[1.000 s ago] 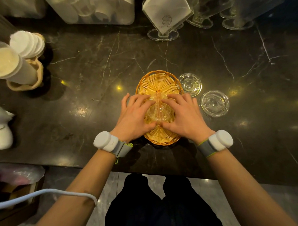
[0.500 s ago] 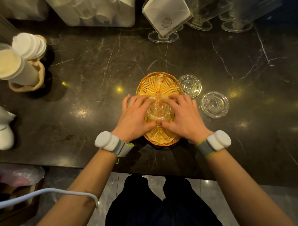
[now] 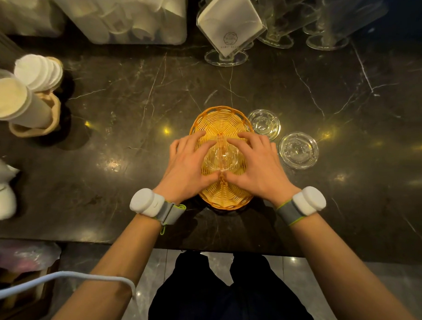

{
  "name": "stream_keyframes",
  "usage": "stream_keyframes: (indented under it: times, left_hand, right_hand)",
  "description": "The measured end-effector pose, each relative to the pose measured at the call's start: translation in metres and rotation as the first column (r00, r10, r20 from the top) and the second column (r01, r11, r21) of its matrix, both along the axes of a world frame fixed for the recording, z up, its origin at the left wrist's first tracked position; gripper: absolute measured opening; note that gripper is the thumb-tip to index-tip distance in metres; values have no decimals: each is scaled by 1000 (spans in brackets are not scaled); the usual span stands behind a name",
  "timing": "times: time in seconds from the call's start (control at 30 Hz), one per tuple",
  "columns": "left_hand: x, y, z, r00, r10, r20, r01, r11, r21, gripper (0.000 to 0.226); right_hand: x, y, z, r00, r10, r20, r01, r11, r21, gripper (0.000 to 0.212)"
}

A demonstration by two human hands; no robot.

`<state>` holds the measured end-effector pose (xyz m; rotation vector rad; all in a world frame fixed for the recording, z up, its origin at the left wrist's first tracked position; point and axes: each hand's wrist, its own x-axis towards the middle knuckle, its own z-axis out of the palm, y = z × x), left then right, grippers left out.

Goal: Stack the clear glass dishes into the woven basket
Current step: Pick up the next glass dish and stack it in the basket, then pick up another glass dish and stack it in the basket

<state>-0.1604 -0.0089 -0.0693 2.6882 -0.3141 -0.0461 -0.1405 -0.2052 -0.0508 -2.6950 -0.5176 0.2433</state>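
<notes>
An oval yellow woven basket [image 3: 221, 122] stands on the dark marble counter in front of me. Inside it sits a clear glass dish [image 3: 221, 157]. My left hand [image 3: 189, 166] grips the dish's left side and my right hand [image 3: 257, 168] grips its right side, fingers curled around its rim. Two more clear glass dishes lie on the counter to the right of the basket: one [image 3: 264, 123] close against the basket's far right edge, the other [image 3: 297, 149] a little nearer and further right.
Stacks of white paper cups in a holder [image 3: 23, 100] stand at the left. A white object [image 3: 0, 195] lies at the near left. A napkin stand [image 3: 230, 29], clear containers and glass stands line the back. The counter edge [image 3: 202, 248] runs near my body.
Both hands have stayed around the glass dish in the basket; their fingers have spread a little. The two dishes on the counter have not moved.
</notes>
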Motion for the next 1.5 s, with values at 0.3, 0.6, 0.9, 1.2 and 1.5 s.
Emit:
stream_keyframes:
  times: [0.3,0.6,0.9,1.2,1.5]
  left_hand:
    - [40,-28,20,995,-73,63,77,995,-62,61]
    - [108,-56,27,966,-254,52,251,967,48,65]
    - [171,-77,27,873,-441,-209,483,844,234,66]
    - [178,-87,14,808,-448,-382,540,822,178,74]
    - [181,-82,10,819,-422,-388,466,884,24,80]
  right_hand:
    - [20,-29,18,992,-118,52,111,985,135,64]
    - [48,-64,19,968,-236,84,226,968,112,62]
    - [64,-76,-4,955,-295,-17,296,955,5,85]
    - [68,-67,-27,965,-261,-38,258,963,-74,99]
    - [76,-68,-27,955,-296,8,295,953,74,85]
